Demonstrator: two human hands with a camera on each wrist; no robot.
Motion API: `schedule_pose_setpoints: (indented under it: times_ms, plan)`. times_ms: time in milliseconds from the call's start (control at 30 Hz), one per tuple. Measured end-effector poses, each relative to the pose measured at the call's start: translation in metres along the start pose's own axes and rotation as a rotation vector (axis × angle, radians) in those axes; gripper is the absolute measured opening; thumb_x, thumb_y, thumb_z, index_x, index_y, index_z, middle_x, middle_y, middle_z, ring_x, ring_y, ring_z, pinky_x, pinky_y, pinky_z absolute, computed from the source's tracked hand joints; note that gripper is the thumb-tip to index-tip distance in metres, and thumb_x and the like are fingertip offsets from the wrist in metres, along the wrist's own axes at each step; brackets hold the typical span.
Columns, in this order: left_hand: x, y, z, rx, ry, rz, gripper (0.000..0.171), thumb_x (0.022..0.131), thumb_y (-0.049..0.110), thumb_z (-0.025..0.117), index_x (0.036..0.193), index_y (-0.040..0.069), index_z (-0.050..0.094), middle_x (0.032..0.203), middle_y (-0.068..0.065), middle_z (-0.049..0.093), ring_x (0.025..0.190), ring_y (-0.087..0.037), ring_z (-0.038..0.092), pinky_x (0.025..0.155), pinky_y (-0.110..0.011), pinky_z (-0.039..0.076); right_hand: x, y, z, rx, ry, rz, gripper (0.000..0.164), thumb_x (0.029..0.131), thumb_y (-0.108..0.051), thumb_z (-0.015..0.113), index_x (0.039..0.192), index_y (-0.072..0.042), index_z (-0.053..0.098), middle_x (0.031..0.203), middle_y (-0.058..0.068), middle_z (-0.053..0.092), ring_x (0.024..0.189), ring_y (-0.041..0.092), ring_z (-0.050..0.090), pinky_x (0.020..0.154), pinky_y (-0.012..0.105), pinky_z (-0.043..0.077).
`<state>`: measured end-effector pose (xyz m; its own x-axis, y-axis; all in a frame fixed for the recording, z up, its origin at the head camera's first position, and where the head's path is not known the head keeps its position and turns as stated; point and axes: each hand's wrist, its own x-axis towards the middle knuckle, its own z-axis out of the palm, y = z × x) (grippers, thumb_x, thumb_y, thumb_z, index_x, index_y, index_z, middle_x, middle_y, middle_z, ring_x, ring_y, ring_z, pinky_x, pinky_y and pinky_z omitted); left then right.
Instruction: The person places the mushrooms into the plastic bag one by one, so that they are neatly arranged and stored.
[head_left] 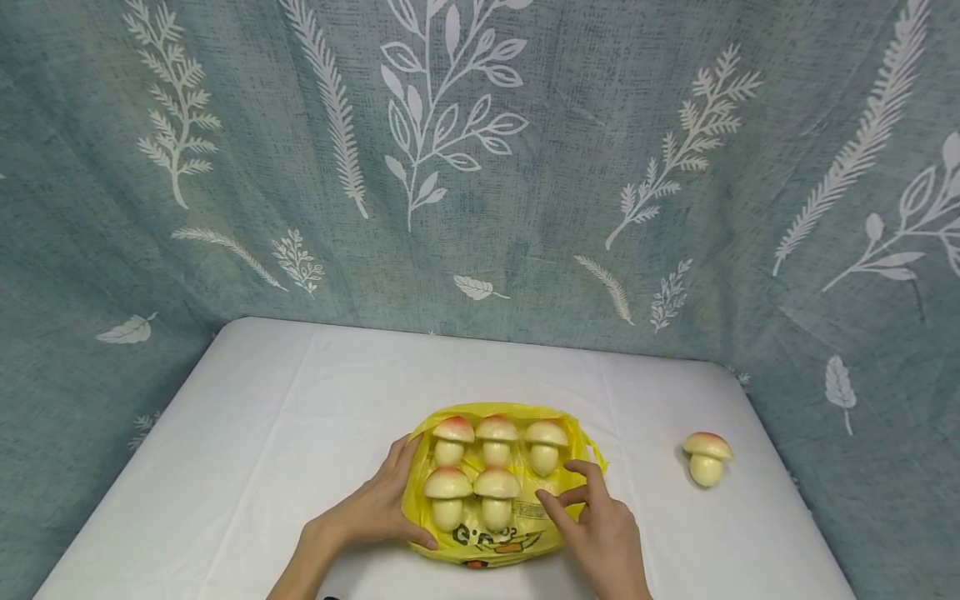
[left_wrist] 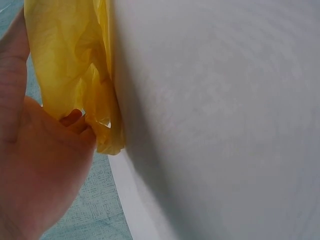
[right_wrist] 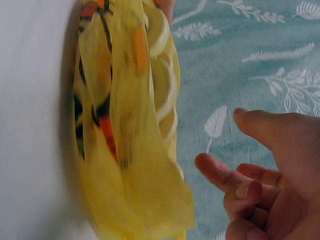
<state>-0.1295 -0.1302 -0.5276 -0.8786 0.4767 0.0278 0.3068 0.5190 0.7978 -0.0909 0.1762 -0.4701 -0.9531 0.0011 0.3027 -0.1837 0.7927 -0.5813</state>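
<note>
A yellow plastic bag point(head_left: 525, 546) with printed lettering lies on the table, its mouth spread wide. Inside stand several toy mushrooms with cream stems and reddish caps, in a back row with one mushroom point(head_left: 497, 440) in its middle and a front row with another mushroom point(head_left: 447, 497) at its left. My left hand point(head_left: 378, 500) holds the bag's left side, thumb at the front and fingers along the rim. Over the bag's right part hovers my right hand point(head_left: 600, 533), thumb and forefinger apart with nothing between them. The right wrist view shows this hand point(right_wrist: 270, 180) beside the bag.
One more toy mushroom point(head_left: 707, 458) is on the table to the right of the bag. The table has a white cover point(head_left: 300, 417). Behind it and along its sides hangs a blue-green cloth point(head_left: 525, 208) with white leaf patterns.
</note>
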Motion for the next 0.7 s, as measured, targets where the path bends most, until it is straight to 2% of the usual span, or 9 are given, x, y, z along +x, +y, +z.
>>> schedule_pose_setpoints:
  times_ms: [167, 433, 700]
  plan:
    - [0.0, 0.0, 0.0, -0.01, -0.003, 0.006, 0.137, 0.059, 0.057, 0.09, 0.16, 0.023, 0.005, 0.158, -0.008, 0.014, 0.144, -0.033, 0.024, 0.109, -0.056, 0.034, 0.001, 0.015, -0.011, -0.028, 0.108, -0.039, 0.043, 0.083, -0.024, 0.082, 0.117, -0.012, 0.058, 0.07, -0.011, 0.068, 0.043, -0.002, 0.035, 0.041, 0.021, 0.032]
    - [0.0, 0.002, -0.001, -0.013, -0.007, 0.009, 0.136, 0.06, 0.055, 0.091, 0.16, 0.02, 0.006, 0.158, -0.01, 0.015, 0.144, -0.035, 0.024, 0.108, -0.057, 0.034, 0.005, 0.041, -0.033, -0.118, 0.158, 0.109, 0.042, 0.086, -0.029, 0.079, 0.118, -0.014, 0.057, 0.07, -0.007, 0.069, 0.044, 0.003, 0.04, 0.044, 0.023, 0.034]
    - [0.0, 0.0, 0.0, -0.014, -0.006, 0.005, 0.136, 0.06, 0.056, 0.09, 0.16, 0.021, 0.005, 0.157, -0.01, 0.015, 0.144, -0.035, 0.024, 0.11, -0.055, 0.032, 0.006, 0.071, -0.05, -0.145, 0.215, 0.172, 0.045, 0.086, -0.028, 0.078, 0.122, -0.01, 0.057, 0.072, 0.001, 0.071, 0.044, 0.004, 0.045, 0.044, 0.025, 0.038]
